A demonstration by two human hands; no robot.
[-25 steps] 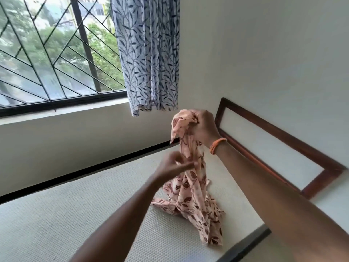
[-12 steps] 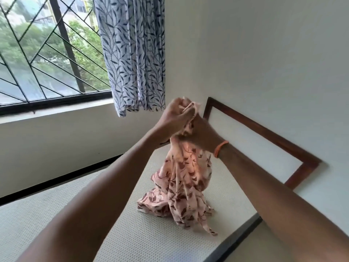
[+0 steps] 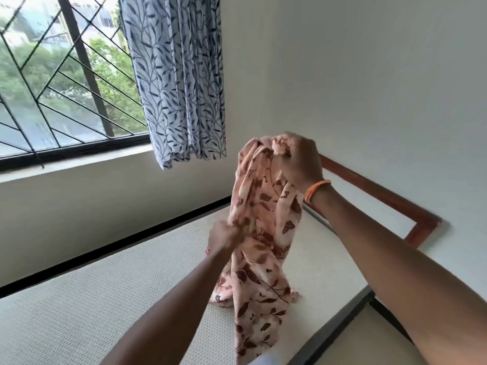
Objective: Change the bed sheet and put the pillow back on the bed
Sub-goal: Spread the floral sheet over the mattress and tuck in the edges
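Wall [image 3: 369,75]: we saw a plain pale wall fill the right and upper part of the view.
Mattress [image 3: 92,299]: we found a bare cream mattress with a fine dotted weave, edged by a dark strip along the wall side and the near corner.
Window [image 3: 52,88]: we noted a dark frame with slanted metal bars, green trees blurred beyond it.
Curtain [image 3: 176,75]: we saw a blue-grey leaf-print curtain hanging at the window's right edge, its hem just past the sill.
Headboard [image 3: 382,196]: we saw a reddish-brown wooden frame against the wall, behind the raised wrist.
Bed sheet [image 3: 263,233]: a peach sheet with brown leaves was bunched and held up over the mattress — its lower folds rested on the mattress near the corner.
Right hand [image 3: 297,159]: it was raised highest, and its fingers [image 3: 283,146] were curled tight around the top of the sheet.
Left hand [image 3: 224,238]: it was lower, blurred, and its fingers gripped a fold midway down the sheet.
Wristband [image 3: 316,189]: we saw an orange band round the right wrist.
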